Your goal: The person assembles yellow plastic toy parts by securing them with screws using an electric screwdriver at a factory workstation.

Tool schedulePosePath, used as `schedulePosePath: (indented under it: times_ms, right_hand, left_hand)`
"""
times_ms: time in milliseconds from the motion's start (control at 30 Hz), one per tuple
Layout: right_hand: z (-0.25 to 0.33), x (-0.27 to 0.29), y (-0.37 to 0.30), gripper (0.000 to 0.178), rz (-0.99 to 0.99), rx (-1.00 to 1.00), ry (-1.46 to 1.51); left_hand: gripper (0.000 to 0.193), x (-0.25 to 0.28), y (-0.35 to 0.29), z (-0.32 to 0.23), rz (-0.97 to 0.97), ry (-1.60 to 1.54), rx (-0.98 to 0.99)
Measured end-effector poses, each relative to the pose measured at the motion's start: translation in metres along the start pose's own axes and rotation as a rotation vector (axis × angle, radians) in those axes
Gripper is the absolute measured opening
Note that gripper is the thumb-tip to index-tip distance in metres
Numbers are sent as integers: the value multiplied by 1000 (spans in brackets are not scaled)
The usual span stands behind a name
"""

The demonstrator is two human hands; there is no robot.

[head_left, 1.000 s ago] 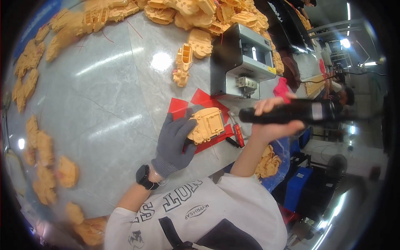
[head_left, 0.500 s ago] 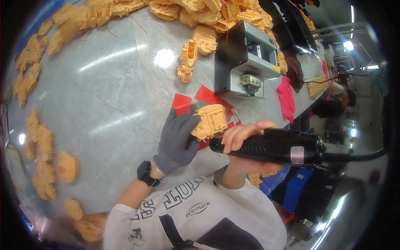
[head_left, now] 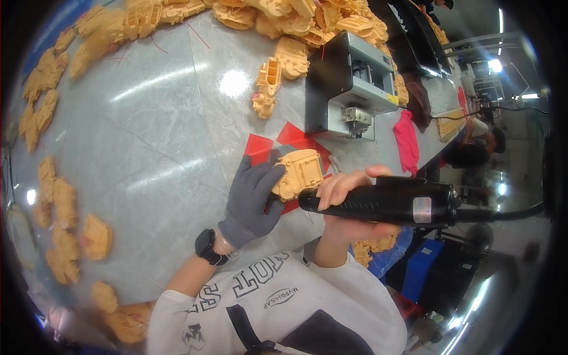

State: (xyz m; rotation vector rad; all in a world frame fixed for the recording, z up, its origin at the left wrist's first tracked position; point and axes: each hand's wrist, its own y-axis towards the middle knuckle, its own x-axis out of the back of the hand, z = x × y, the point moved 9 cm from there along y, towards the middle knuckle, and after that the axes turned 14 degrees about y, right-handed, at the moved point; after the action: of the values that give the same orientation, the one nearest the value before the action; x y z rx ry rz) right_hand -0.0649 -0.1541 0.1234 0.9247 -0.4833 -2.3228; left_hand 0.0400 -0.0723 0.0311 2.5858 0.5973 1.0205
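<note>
My left hand [head_left: 255,192], in a dark grey knit glove, is closed around the left side of a yellow-orange plastic housing [head_left: 303,171]. The housing has moulded ribs and a rectangular recess, and it is held above red sheets [head_left: 258,145] on the table. My bare right hand [head_left: 350,195] wraps around a thick black corded electric screwdriver [head_left: 387,204]. The screwdriver lies nearly level, its ridged front end against or very close to the housing's lower right edge. Its bit and the exact point of contact cannot be made out.
Beyond the housing stands a grey-and-black box-shaped machine [head_left: 355,86]. Similar housings [head_left: 266,86] lie near it, pile up at the far edge and line the left side. A pink cloth [head_left: 406,142] lies right of the machine. The screwdriver's cable [head_left: 503,215] runs right. Another person [head_left: 473,148] is at the far right.
My right hand has tilted the screwdriver slightly, its cable end moving up in the picture. My left hand and the housing have barely moved.
</note>
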Motion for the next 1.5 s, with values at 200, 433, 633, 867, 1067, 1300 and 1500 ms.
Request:
schedulePosePath:
  times_ms: [200,433,633,867,1067,1300,1500]
  right_hand:
    - [-2,-1,-2,81,16,1,1]
    - [-3,-4,-3,79,70,8,10]
    - [-4,-12,-5,81,117,37,94]
    - [-9,-18,-12,78,214,12,27]
    - [-7,-19,-14,79,233,6,35]
    - [-5,-22,-13,80,207,-87,-59]
    - [62,63,71,79,-244,367,-280]
  left_hand:
    - [60,0,-1,0,1,3,2]
    - [60,0,0,-1,-1,8,-2]
    - [59,0,-1,1,-10,7,-1]
    - [58,1,-1,1,-9,-1,6]
    - [58,1,2,-2,-15,-3,0]
    - [57,4,-1,0,-23,22,-2]
    - [59,3,0,-7,3,19,-8]
